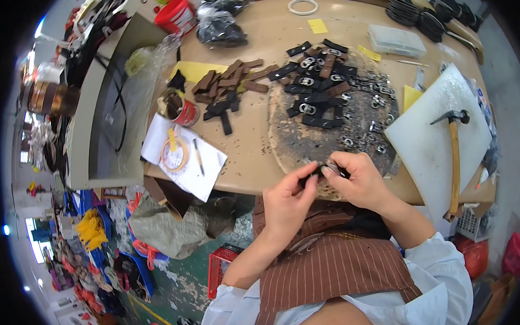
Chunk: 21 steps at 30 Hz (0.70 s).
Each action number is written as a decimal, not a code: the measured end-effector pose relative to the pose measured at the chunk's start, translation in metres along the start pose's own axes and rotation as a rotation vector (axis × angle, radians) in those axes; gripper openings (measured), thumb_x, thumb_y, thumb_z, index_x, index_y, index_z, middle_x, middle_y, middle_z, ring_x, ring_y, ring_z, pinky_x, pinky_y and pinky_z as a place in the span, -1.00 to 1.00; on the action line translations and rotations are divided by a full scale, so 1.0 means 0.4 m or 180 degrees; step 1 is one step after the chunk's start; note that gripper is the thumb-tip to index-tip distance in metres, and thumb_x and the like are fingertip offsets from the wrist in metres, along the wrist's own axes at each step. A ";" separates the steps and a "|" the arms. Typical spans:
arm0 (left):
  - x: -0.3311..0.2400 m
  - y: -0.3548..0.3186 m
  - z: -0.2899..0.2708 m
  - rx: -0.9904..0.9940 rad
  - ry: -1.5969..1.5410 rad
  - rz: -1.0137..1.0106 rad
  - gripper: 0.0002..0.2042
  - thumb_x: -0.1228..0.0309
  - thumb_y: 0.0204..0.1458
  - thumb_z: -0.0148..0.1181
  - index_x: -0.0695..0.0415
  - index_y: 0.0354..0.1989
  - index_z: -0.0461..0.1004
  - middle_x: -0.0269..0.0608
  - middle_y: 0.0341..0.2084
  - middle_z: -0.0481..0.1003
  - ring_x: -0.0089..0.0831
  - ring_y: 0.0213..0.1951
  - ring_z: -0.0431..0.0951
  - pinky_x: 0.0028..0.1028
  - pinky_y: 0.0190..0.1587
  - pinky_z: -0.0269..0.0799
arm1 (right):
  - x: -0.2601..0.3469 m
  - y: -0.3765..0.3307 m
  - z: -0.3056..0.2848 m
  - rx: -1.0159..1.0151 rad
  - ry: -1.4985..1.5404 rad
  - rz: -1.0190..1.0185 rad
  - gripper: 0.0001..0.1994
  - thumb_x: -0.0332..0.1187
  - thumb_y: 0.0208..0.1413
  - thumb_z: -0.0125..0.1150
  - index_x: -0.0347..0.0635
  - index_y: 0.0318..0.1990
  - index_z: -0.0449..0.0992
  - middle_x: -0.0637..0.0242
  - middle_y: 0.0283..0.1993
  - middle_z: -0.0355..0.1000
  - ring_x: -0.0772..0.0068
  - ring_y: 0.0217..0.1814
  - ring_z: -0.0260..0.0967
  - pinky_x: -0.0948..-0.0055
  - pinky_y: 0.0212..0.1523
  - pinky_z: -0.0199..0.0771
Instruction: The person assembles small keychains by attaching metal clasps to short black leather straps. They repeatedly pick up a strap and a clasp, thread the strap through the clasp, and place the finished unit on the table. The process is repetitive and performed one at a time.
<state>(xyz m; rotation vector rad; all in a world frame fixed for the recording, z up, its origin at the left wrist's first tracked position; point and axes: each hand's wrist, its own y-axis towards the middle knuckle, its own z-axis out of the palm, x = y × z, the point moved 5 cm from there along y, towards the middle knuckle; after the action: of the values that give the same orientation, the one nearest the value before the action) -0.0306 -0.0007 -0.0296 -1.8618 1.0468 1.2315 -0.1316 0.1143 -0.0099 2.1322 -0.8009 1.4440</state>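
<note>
Close to the table's front edge, my left hand (290, 198) pinches one end of a short black strap (344, 173). My right hand (361, 181) grips the same strap from the other side, thumb and fingers closed. Something metallic seems to show between the fingertips, too small to make out. Just beyond my hands lies a round, worn board (282, 140). On it rest a pile of black straps (321, 97) with silver buckles fitted, and several loose metal buckles (378, 102) to their right.
Brown strips (232, 77) lie left of the board. A tape roll (174, 154) and a pen (198, 157) rest on white paper beside a red can (188, 114). On the right, a hammer (454, 155) lies across a white slab (425, 135). A plastic box (397, 41) sits behind.
</note>
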 end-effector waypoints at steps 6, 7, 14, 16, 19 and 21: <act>-0.041 0.208 0.069 0.0324 -0.1658 -0.0434 -0.76 0.53 0.02 0.11 0.30 -0.11 0.42 -0.20 -0.32 0.50 -0.58 -0.41 0.54 -0.68 -0.49 0.38 | 0.016 -0.074 -0.179 -0.0586 -0.0027 0.0922 -0.81 -0.44 0.04 0.08 -0.23 -0.18 0.49 0.15 -0.57 0.39 0.21 -0.57 0.36 0.39 -0.48 0.35; -0.056 0.245 0.071 0.0427 -0.1784 -0.0586 -0.75 0.54 0.03 0.10 0.32 -0.09 0.41 -0.15 -0.27 0.49 -0.53 -0.38 0.56 -0.66 -0.48 0.41 | 0.014 -0.076 -0.220 -0.0671 -0.0536 0.0592 -0.80 -0.44 0.03 0.09 -0.23 -0.17 0.49 0.14 -0.54 0.40 0.17 -0.52 0.37 0.36 -0.45 0.36; -0.063 0.288 0.079 0.0021 -0.0132 0.0681 -0.72 0.55 -0.01 0.14 0.24 -0.08 0.41 -0.16 -0.13 0.35 -0.58 -0.48 0.52 -0.70 -0.50 0.36 | -0.117 0.077 -0.318 -0.0869 -0.2470 0.0252 -0.85 -0.47 -0.09 0.12 -0.20 -0.30 0.50 0.14 -0.41 0.39 0.05 -0.28 0.37 0.23 -0.31 0.37; -0.048 0.239 0.070 0.0164 -0.0185 0.0761 -0.73 0.55 -0.01 0.14 0.24 -0.09 0.41 -0.17 -0.13 0.35 -0.58 -0.46 0.52 -0.71 -0.49 0.36 | -0.160 0.123 -0.306 -0.0766 -0.2938 0.0211 -0.85 -0.49 -0.13 0.11 -0.18 -0.33 0.51 0.15 -0.38 0.40 0.06 -0.28 0.37 0.21 -0.30 0.38; -0.009 0.164 0.034 0.0364 -0.0487 0.0441 -0.72 0.55 0.01 0.12 0.25 -0.06 0.38 -0.18 -0.11 0.38 -0.57 -0.38 0.53 -0.69 -0.44 0.39 | -0.173 0.158 -0.328 -0.0763 -0.2757 0.0009 -0.81 -0.52 -0.17 0.07 -0.17 -0.33 0.50 0.16 -0.37 0.42 0.07 -0.27 0.38 0.20 -0.29 0.37; 0.025 0.134 0.019 0.0510 -0.0777 0.0126 -0.71 0.54 0.02 0.10 0.24 -0.04 0.37 -0.17 -0.09 0.39 -0.56 -0.35 0.53 -0.67 -0.41 0.41 | -0.153 0.167 -0.329 -0.0705 -0.2345 0.0118 -0.87 -0.53 -0.13 0.10 -0.21 -0.36 0.48 0.15 -0.38 0.44 0.07 -0.29 0.39 0.26 -0.29 0.38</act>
<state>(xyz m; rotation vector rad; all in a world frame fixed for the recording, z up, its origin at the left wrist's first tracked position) -0.0787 -0.0214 -0.0467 -1.5334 1.0196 1.3189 -0.2837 0.1629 -0.0176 2.4756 -1.1850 0.5093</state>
